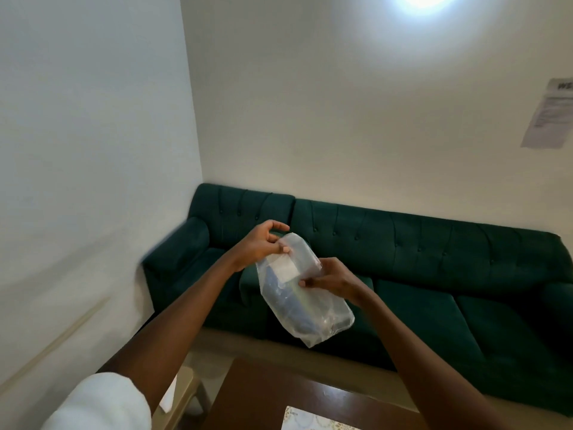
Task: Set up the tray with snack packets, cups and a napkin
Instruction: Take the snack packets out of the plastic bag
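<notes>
I hold a clear plastic bag (305,301) up in the air in front of the sofa, with both hands. Inside it I see a white folded piece and something bluish, too blurred to name. My left hand (263,245) pinches the bag's top left edge between thumb and fingers. At the bag's right edge, near the top, my right hand (331,280) grips the plastic. A patterned tray or mat (305,420) shows partly at the bottom edge, on the table.
A dark green tufted sofa (434,268) runs along the wall behind the bag. A dark wooden table (263,395) lies below my arms. A light wooden chair part (183,398) stands left of the table. A paper notice (548,116) hangs on the right wall.
</notes>
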Available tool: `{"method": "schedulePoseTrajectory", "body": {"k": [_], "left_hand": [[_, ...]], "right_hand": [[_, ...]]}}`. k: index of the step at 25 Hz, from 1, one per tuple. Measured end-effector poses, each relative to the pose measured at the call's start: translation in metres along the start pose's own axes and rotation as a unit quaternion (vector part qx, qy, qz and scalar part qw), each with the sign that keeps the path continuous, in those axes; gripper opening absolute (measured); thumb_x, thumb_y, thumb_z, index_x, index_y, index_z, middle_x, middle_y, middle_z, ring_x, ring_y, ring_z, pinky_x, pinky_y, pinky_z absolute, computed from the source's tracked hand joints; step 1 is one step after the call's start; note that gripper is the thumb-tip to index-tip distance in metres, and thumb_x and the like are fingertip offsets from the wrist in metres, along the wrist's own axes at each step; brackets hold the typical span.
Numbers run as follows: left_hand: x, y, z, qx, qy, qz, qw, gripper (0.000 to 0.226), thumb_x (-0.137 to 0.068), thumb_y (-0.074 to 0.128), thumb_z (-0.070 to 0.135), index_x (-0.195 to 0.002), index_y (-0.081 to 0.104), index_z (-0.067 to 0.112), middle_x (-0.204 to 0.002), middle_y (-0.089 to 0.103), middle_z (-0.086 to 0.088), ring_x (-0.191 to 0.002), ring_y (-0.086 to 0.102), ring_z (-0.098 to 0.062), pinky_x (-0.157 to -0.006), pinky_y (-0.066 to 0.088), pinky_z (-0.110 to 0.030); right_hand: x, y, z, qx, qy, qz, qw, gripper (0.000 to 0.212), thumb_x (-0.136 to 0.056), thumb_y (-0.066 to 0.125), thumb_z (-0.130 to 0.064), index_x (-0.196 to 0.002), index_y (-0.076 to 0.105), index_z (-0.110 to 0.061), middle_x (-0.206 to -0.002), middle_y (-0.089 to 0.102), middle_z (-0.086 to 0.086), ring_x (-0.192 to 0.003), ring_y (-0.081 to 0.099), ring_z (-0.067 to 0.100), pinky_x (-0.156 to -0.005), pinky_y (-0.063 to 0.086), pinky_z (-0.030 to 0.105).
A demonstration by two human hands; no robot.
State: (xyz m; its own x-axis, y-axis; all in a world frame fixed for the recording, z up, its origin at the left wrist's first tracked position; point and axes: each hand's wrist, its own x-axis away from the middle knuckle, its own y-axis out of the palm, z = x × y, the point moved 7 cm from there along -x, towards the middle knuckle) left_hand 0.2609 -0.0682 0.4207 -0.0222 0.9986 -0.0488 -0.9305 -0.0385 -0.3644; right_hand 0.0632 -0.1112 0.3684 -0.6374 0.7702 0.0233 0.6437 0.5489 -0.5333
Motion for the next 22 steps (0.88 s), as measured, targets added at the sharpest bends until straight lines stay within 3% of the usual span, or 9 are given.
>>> {"method": "schedulePoseTrajectory", "body": {"k": [2,4,6,8,10,14,16,19,22], "left_hand": [[0.004,-0.009,0.012,0.046,0.018,0.082,0.995,0.074,-0.079,0.089,0.027,-0.142,0.051,0.019,-0.118,0.077,-0.006,-0.109,0.075,-0.019,-0.103,0.058,-0.046],[0.015,-0.01,0.0,0.124,-0.008,0.16,0.979,0.092,-0.079,0.089,0.031,-0.154,0.038,0.016,-0.138,0.066,-0.011,-0.126,0.066,-0.022,-0.114,0.049,-0.049],[0.029,0.019,-0.024,0.165,-0.053,0.123,0.977,0.099,-0.082,0.085,0.032,-0.159,0.026,0.013,-0.147,0.058,-0.015,-0.134,0.059,-0.031,-0.116,0.045,-0.056],[0.03,0.057,-0.035,0.206,-0.059,0.033,0.976,0.073,-0.087,0.082,0.028,-0.148,0.048,0.009,-0.136,0.067,-0.017,-0.129,0.063,-0.039,-0.11,0.049,-0.06],[0.025,0.076,-0.031,0.287,-0.071,0.009,0.955,0.045,-0.09,0.078,0.026,-0.131,0.067,0.008,-0.128,0.072,-0.02,-0.126,0.064,-0.044,-0.108,0.05,-0.062],[0.015,0.08,-0.028,0.338,-0.091,0.019,0.937,0.049,-0.093,0.073,0.018,-0.132,0.063,-0.009,-0.134,0.064,-0.031,-0.121,0.062,-0.05,-0.112,0.046,-0.062],[0.017,0.081,-0.029,0.326,-0.089,0.019,0.941,0.05,-0.093,0.073,0.018,-0.131,0.062,-0.012,-0.126,0.066,-0.031,-0.109,0.065,-0.044,-0.102,0.053,-0.055],[0.016,0.081,-0.028,0.299,-0.085,0.03,0.95,0.033,-0.091,0.07,0.007,-0.122,0.066,-0.006,-0.113,0.071,-0.022,-0.093,0.072,-0.032,-0.081,0.061,-0.039],[0.014,0.081,-0.023,0.312,-0.075,0.024,0.947,0.033,-0.092,0.065,-0.005,-0.125,0.067,-0.002,-0.111,0.071,-0.021,-0.094,0.071,-0.033,-0.081,0.06,-0.042]], "right_hand": [[-0.001,-0.011,0.004,-0.097,0.01,0.064,0.993,0.036,-0.079,0.09,-0.023,-0.11,0.078,-0.008,-0.104,0.079,0.009,-0.097,0.077,0.026,-0.088,0.064,0.047],[-0.003,-0.016,0.005,-0.196,0.031,0.12,0.973,0.033,-0.079,0.089,-0.016,-0.106,0.076,-0.003,-0.105,0.078,0.014,-0.094,0.077,0.03,-0.082,0.065,0.048],[-0.004,-0.013,0.001,-0.279,0.042,0.158,0.946,0.032,-0.081,0.087,-0.009,-0.107,0.074,0.005,-0.106,0.077,0.018,-0.091,0.076,0.033,-0.077,0.066,0.045],[-0.004,-0.012,-0.003,-0.325,0.033,0.163,0.931,0.034,-0.082,0.085,-0.007,-0.108,0.072,0.01,-0.102,0.076,0.019,-0.09,0.074,0.032,-0.078,0.065,0.044],[0.002,-0.022,-0.003,-0.344,0.021,0.158,0.925,0.034,-0.081,0.086,-0.008,-0.106,0.072,0.01,-0.096,0.076,0.018,-0.087,0.073,0.03,-0.081,0.064,0.044],[0.015,-0.041,0.01,-0.364,0.009,0.152,0.919,0.037,-0.083,0.083,-0.005,-0.112,0.069,0.014,-0.1,0.074,0.022,-0.092,0.069,0.036,-0.092,0.06,0.054],[0.021,-0.042,0.015,-0.353,0.003,0.144,0.924,0.038,-0.087,0.079,-0.004,-0.117,0.066,0.014,-0.105,0.07,0.026,-0.095,0.065,0.038,-0.096,0.054,0.059],[0.028,-0.041,0.017,-0.342,0.001,0.093,0.935,0.036,-0.093,0.071,-0.007,-0.125,0.062,0.006,-0.11,0.07,0.021,-0.093,0.067,0.035,-0.092,0.056,0.054],[0.035,-0.042,0.016,-0.4,0.001,0.014,0.916,0.049,-0.09,0.069,0.001,-0.136,0.058,-0.012,-0.123,0.072,0.016,-0.102,0.073,0.033,-0.081,0.066,0.044]]}}
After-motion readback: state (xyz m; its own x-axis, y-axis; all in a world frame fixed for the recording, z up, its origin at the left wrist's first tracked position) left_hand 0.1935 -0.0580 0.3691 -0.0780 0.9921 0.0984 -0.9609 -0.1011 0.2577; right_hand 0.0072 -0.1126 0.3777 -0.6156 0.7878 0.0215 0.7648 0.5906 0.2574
